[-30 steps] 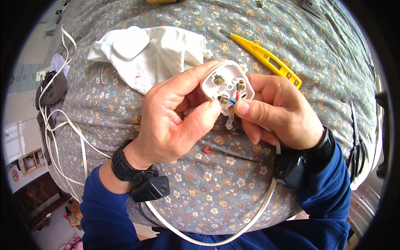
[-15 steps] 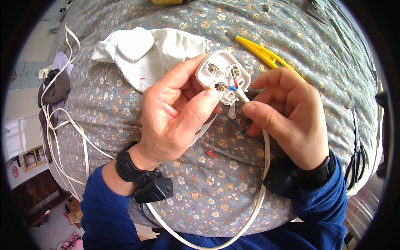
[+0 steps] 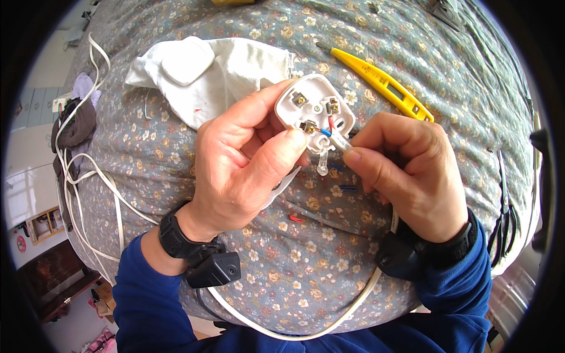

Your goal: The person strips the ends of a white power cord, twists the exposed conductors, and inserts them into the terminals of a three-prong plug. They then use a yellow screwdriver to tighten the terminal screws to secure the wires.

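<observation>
My left hand (image 3: 241,159) grips an opened white plug housing (image 3: 315,94) by its left side, thumb on its lower edge. Brass terminals show inside it. A red wire and a blue wire (image 3: 325,133) run from the terminals into a white cable (image 3: 339,140). Just below the housing, my right hand (image 3: 406,165) pinches this cable between thumb and fingers. A small clear plastic strip (image 3: 322,163) hangs under the housing. From the right hand the cable loops down near my body.
A yellow tester pen (image 3: 382,82) lies beyond my right hand. Behind my left hand is a white cloth with a white cover (image 3: 188,61) on it. Scraps of red (image 3: 295,218) and blue insulation (image 3: 347,187) lie on the floral fabric. Black-handled scissors (image 3: 505,226) rest at right.
My right hand has closed its fingers around the cable near the housing and shifted slightly. The yellow tester pen shows more fully now. The housing has moved slightly left and down.
</observation>
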Demonstrator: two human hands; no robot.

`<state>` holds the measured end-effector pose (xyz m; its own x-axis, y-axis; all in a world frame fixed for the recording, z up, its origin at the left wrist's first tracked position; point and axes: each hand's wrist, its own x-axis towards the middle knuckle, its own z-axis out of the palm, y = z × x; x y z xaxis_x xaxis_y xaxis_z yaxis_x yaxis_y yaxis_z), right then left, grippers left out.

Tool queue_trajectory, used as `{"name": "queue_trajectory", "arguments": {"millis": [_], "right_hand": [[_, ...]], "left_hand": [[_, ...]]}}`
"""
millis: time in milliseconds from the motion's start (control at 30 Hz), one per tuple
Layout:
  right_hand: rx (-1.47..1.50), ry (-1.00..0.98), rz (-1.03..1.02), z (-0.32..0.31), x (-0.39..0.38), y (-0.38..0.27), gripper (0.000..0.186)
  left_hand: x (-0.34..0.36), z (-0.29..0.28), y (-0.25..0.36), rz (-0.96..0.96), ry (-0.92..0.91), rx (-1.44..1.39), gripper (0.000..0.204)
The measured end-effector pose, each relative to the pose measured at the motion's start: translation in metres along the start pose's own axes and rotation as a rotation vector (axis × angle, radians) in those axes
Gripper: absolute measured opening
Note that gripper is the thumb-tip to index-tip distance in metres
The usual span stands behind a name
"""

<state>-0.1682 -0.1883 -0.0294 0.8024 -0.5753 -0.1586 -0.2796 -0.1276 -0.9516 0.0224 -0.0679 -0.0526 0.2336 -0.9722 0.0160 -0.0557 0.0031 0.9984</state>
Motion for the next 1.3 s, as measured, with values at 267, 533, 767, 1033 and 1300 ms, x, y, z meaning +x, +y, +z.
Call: {"name": "queue_trajectory", "arguments": {"millis": [267, 533, 767, 1033, 1300], "right_hand": [[0.03, -0.023, 0.024, 0.003, -0.003, 0.0, 0.014], [0.106, -0.054, 0.084, 0.004, -0.003, 0.002, 0.017], [0.141, -0.094, 0.138, 0.004, -0.002, -0.001, 0.019], [0.2, -0.074, 0.168, 0.012, -0.001, 0.001, 0.019], [0.141, -0.005, 0.107, 0.025, -0.002, 0.001, 0.018]], "left_hand": [[0.0, -0.002, 0.001, -0.002, -0.035, 0.032, 0.05], [-0.001, -0.003, 0.001, -0.002, -0.047, 0.036, 0.05], [-0.001, 0.0, -0.006, 0.09, -0.024, -0.018, 0.049], [0.001, 0.004, -0.004, 0.069, -0.082, -0.027, 0.062], [0.003, 0.013, -0.006, 0.092, 0.024, -0.088, 0.052]]}}
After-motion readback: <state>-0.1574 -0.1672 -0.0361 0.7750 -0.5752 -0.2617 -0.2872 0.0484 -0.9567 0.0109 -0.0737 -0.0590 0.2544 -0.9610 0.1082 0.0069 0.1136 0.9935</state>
